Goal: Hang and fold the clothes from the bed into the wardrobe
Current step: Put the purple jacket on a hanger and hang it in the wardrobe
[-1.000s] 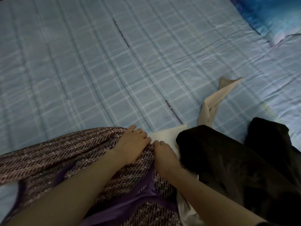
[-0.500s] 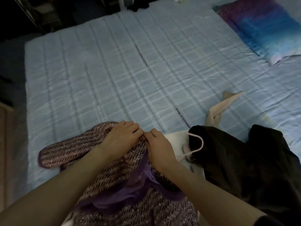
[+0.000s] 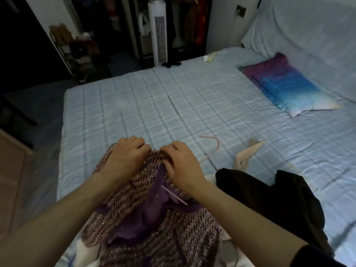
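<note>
A pink-and-dark tweed jacket [image 3: 134, 199] with purple lining lies bunched at the near edge of the bed [image 3: 154, 105]. My left hand [image 3: 125, 158] grips its upper edge, fingers curled into the fabric. My right hand [image 3: 183, 166] grips the same edge just to the right. A pink hanger hook [image 3: 212, 146] sticks out past my right hand, and a thin pink bar of it shows inside the lining. To the right lie a black garment [image 3: 273, 197] and a beige piece of cloth [image 3: 244, 155].
A purple-blue pillow [image 3: 285, 85] lies at the right of the bed. Beyond the far edge stand a white tower fan [image 3: 159, 31] and an open wardrobe with hanging clothes [image 3: 192, 22]. A shoe rack [image 3: 77, 47] stands at the far left.
My head has tilted up, bringing the room and wardrobe into view. Both hands lifted the jacket's top edge, and the hanger hook now pokes out beside my right hand.
</note>
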`<move>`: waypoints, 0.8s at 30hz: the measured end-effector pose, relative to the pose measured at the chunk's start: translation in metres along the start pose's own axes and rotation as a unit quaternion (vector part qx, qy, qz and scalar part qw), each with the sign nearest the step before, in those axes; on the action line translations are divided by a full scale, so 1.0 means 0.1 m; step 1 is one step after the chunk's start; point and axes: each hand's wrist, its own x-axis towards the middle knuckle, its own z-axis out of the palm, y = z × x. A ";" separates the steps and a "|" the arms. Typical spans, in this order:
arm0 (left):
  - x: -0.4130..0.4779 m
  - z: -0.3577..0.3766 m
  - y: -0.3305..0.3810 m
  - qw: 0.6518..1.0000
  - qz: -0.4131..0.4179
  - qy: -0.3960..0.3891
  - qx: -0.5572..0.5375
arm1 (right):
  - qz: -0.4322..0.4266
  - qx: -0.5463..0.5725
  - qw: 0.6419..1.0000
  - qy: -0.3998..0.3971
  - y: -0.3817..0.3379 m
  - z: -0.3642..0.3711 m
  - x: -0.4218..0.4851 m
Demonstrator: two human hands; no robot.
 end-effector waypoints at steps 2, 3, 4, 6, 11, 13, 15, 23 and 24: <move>-0.08 -0.14 -0.04 1.000 -0.022 0.019 0.001 | -0.032 0.017 0.999 0.033 -0.05 -0.16 -0.17; -0.12 -0.19 -0.05 0.999 -0.028 0.029 0.002 | -0.041 0.015 0.998 0.046 -0.04 -0.21 -0.28; -0.15 -0.25 -0.06 0.999 -0.030 0.038 0.003 | -0.039 0.007 0.998 0.052 -0.02 -0.26 -0.37; -0.20 -0.38 -0.03 0.998 -0.032 0.056 0.003 | -0.014 -0.019 0.999 0.047 0.03 -0.36 -0.55; -0.19 -0.75 0.07 0.994 -0.046 0.101 0.004 | 0.032 -0.051 0.997 0.051 0.07 -0.55 -0.85; -0.19 -0.90 0.07 0.992 -0.052 0.118 -0.003 | 0.055 -0.054 0.995 0.067 0.06 -0.62 -0.94; -0.20 -1.03 0.07 0.988 -0.067 0.136 -0.004 | 0.084 -0.064 0.992 0.072 0.07 -0.68 -1.01; -0.32 -1.28 0.14 0.979 -0.104 0.176 0.006 | 0.193 -0.072 0.978 0.045 0.11 -0.71 -1.04; -0.34 -1.30 0.16 0.978 -0.104 0.179 0.006 | 0.194 -0.075 0.977 0.051 0.12 -0.71 -1.02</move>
